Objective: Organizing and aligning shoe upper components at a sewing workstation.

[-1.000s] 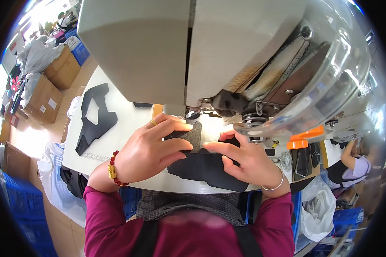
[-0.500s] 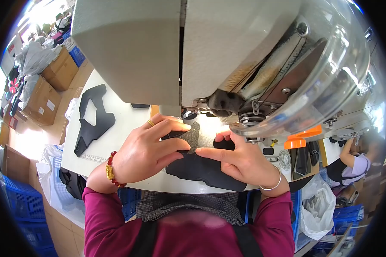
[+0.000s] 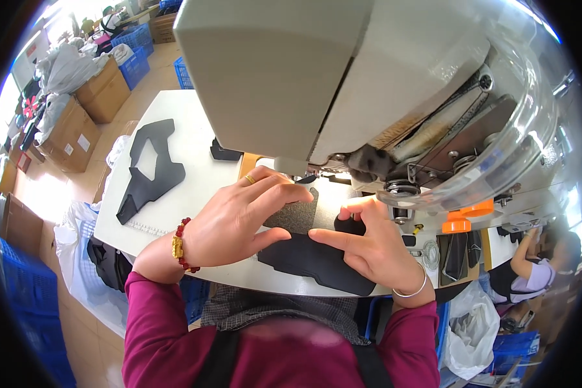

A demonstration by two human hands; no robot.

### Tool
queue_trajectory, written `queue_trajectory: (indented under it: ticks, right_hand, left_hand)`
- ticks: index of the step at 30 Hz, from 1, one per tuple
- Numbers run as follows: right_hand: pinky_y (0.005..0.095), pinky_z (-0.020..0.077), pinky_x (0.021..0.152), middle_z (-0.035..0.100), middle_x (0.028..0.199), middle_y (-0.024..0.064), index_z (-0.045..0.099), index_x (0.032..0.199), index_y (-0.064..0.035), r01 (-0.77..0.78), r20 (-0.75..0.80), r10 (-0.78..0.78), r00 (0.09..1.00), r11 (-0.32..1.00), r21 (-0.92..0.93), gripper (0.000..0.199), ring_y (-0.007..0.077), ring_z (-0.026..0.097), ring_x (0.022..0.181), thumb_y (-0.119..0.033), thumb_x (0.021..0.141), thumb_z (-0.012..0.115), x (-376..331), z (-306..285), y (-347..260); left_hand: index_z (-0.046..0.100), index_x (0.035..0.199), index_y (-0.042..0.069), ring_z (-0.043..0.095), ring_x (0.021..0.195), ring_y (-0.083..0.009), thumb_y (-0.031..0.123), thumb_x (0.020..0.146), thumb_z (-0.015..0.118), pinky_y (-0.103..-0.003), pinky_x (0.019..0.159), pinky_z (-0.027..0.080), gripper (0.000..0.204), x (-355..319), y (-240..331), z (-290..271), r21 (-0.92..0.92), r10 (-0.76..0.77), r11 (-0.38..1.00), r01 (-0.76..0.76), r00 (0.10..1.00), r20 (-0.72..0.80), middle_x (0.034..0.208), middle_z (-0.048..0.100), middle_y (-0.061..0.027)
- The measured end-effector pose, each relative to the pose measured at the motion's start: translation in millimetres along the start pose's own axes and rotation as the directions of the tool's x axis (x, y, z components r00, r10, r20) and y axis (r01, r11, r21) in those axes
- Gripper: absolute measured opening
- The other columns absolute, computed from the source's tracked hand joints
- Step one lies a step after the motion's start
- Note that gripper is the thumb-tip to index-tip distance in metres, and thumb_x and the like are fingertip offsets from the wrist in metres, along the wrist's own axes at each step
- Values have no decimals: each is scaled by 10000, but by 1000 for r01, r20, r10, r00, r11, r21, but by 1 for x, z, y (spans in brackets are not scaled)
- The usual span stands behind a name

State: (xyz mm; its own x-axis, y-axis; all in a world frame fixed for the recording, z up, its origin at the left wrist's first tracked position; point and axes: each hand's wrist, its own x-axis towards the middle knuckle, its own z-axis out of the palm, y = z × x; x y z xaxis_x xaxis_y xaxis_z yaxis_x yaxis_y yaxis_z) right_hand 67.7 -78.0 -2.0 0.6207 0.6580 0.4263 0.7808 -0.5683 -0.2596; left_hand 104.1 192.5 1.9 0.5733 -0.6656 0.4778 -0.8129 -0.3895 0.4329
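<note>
Under the head of a light grey sewing machine (image 3: 265, 84), a black sheet piece (image 3: 317, 264) lies at the table's near edge, with a speckled dark grey patch (image 3: 296, 218) above it. My left hand (image 3: 229, 216) rests by the patch's left side, fingers stretched forward and thumb apart. My right hand (image 3: 381, 249) lies on the right of the black piece. Its index finger points left, touching near the patch's lower edge, while the other fingertips bend over a dark rounded part (image 3: 350, 225). The needle area is mostly hidden by the machine head.
On the left of the white table (image 3: 194, 194) lies a black cut-out piece (image 3: 152, 169). A small black piece (image 3: 224, 151) lies farther back. Orange parts (image 3: 458, 224) sit at the right. Blue crates (image 3: 29, 284) and boxes stand left; a person (image 3: 527, 268) works far right.
The view has shifted, so the machine appears farther right. My left thumb and fingers have spread wider, baring more of the speckled patch. My right hand keeps nearly the same pose.
</note>
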Motion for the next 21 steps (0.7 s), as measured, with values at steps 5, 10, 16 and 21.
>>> queue_trajectory:
  ticks: [5,10,16,21]
  right_hand:
    - [379,438,874,506,1080,92,745,1211,-273,-2,12,2,1000,1000,-9,602,277,502,984,-16,671,673,0,1,0]
    - [379,437,873,502,1091,89,740,1220,-270,2,25,-1,1000,1000,-27,606,277,501,979,-19,672,678,-2,0,1]
    - [363,484,799,493,1097,84,730,1232,-298,-36,22,36,999,999,-18,618,268,530,944,-12,686,686,-4,0,0]
    - [339,509,728,511,1169,104,691,1287,-323,-18,61,20,998,999,-28,647,250,588,909,-29,710,695,-4,1,-1]
  left_hand:
    - [554,1293,108,559,1157,-346,132,745,814,-441,914,519,607,-1,1,-2,10,-8,1000,8,1000,21,1198,614,-110]
    - [558,1280,108,555,1163,-348,125,745,814,-444,919,516,593,0,-1,0,6,6,1000,-6,1000,13,1194,613,-115]
    - [590,1240,105,569,1144,-329,82,728,806,-426,915,524,556,4,2,0,47,37,998,-37,999,21,1170,616,-89]
    - [667,1124,94,599,1111,-311,72,679,809,-393,868,558,468,2,5,3,149,127,981,-126,992,-1,1150,623,-72]
